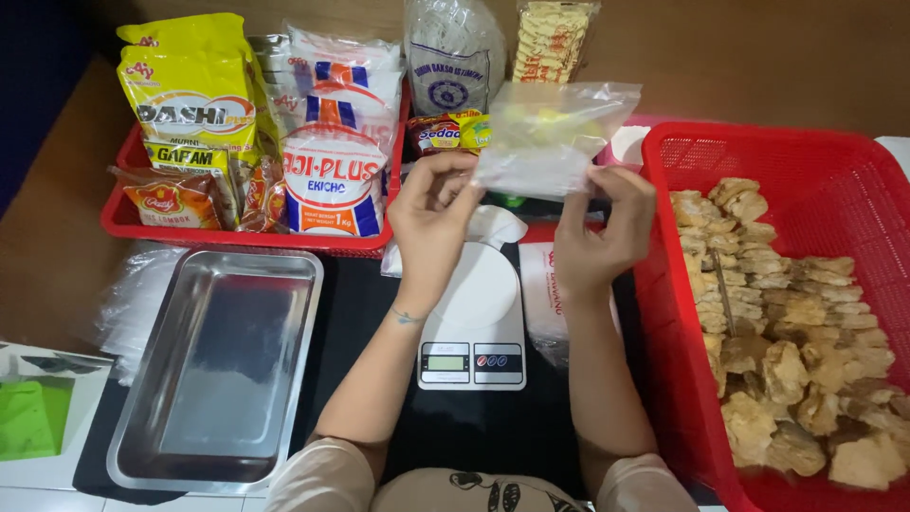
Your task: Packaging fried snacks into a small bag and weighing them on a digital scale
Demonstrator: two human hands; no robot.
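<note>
I am looking at a small clear plastic bag point(555, 137), which is being held up in the air above the white digital kitchen scale point(474, 318), roughly level with the back of the work surface. The left hand point(431, 213) is pinching the bag's lower left corner between thumb and fingertips, and the right hand point(602, 228) is pinching its lower right edge the same way, so both grips are pressed onto the thin plastic and the bag is hanging stretched between them. Something yellow is showing through the film, but I cannot tell whether it is inside the bag or behind it.

Directly under the hands, the scale is sitting on a black mat point(474, 436), its round platform bare. Just to the scale's right, a flat plastic packet with red print point(542, 294) is lying against the large red plastic basket point(758, 152), which is holding a heap of pale brown fried crackers point(787, 360). To the left of the scale, a rectangular stainless steel tray point(218, 370) is resting on the mat. Behind it, a shallower red tray point(128, 223) is carrying yellow, white and orange seasoning packets point(332, 142). Further back, a clear bag of whitish contents point(455, 52) and a yellow packet point(553, 38) are standing on the brown tabletop point(758, 57).
</note>
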